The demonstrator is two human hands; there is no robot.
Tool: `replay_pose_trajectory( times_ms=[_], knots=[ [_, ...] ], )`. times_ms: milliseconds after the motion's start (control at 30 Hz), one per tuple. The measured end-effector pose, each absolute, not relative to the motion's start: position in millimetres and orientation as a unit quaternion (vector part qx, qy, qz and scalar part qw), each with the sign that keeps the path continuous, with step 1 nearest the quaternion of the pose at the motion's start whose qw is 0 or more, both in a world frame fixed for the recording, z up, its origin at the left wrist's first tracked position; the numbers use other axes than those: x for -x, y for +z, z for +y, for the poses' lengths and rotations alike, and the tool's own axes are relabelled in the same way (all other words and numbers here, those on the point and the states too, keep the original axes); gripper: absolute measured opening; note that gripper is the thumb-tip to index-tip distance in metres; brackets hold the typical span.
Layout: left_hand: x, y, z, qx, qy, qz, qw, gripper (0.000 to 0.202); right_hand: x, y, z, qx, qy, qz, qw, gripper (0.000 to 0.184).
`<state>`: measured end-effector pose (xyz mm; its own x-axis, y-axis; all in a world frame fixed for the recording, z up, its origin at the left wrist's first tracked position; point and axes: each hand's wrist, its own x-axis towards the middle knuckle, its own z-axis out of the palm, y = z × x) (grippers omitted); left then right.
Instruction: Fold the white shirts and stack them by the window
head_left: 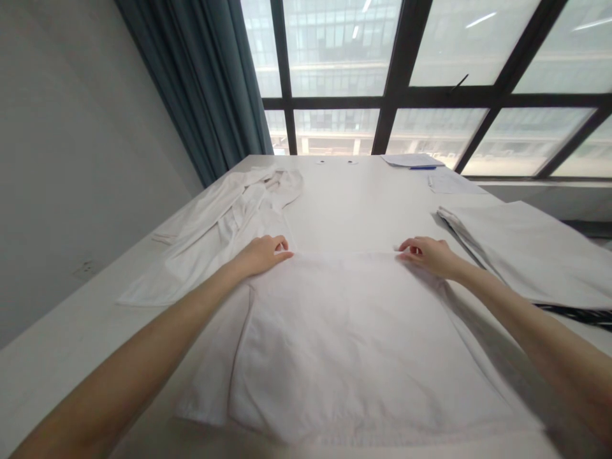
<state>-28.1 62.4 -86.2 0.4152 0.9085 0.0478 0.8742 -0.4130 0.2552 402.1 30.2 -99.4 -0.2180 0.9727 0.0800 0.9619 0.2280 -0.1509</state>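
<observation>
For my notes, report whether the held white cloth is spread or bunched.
Spread: the white cloth lies broad, far edge straight from left hand to right hand. Hidden folds: cannot tell.

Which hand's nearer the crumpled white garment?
Left. The left hand is close beside the crumpled white garment; the right hand is across the spread cloth, on its right side.

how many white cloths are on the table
3: the near cloth, pinched by left hand and right hand; rumpled cloth at left; folded cloth at right; folds may hide more.

White table [344, 210]: spread cloth [354, 338], crumpled garment [229, 220], papers [412, 160], pen [422, 167].
</observation>
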Motion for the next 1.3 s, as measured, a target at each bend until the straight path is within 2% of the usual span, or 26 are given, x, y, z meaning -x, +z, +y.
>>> replay_pose_trajectory(
  times_ms=[100, 200, 267, 433, 567, 633, 800, 933, 1167, 1300],
  knots=[
    [32, -75, 73, -0.838, 0.064, 0.52, 0.151, 0.038, -405, -90, 44, 0.605, 0.082, -0.791, 0.047, 0.044],
    [38, -72, 82, -0.853, 0.042, 0.476, 0.211, 0.046, -410, -91, 52, 0.598, 0.121, -0.791, 0.052, 0.052],
    [42, -72, 87, -0.856, 0.049, 0.468, 0.215, 0.048, -413, -93, 57, 0.599, 0.121, -0.79, 0.061, 0.053],
    [43, -68, 108, -0.843, 0.117, 0.515, 0.103, 0.044, -415, -84, 71, 0.63, 0.008, -0.772, 0.084, 0.048],
    [27, -70, 120, -0.824, 0.09, 0.557, -0.047, 0.026, -397, -77, 77, 0.642, -0.081, -0.754, 0.108, 0.036],
    [11, -77, 114, -0.816, 0.083, 0.565, -0.09, 0.036, -376, -82, 74, 0.631, -0.107, -0.76, 0.109, 0.032],
    [-37, -106, 70, -0.868, 0.064, 0.493, -0.001, 0.056, -316, -115, 47, 0.566, -0.059, -0.819, 0.076, 0.047],
    [-44, -118, 43, -0.889, 0.017, 0.457, 0.021, 0.062, -306, -129, 19, 0.567, -0.003, -0.823, 0.039, 0.06],
    [-31, -110, 32, -0.876, 0.003, 0.483, 0.002, 0.064, -348, -125, -21, 0.579, -0.002, -0.815, 0.035, 0.058],
    [-46, -103, -8, -0.908, 0.032, 0.418, 0.006, 0.059, -344, -124, -52, 0.548, -0.01, -0.833, 0.07, 0.052]
  ],
)
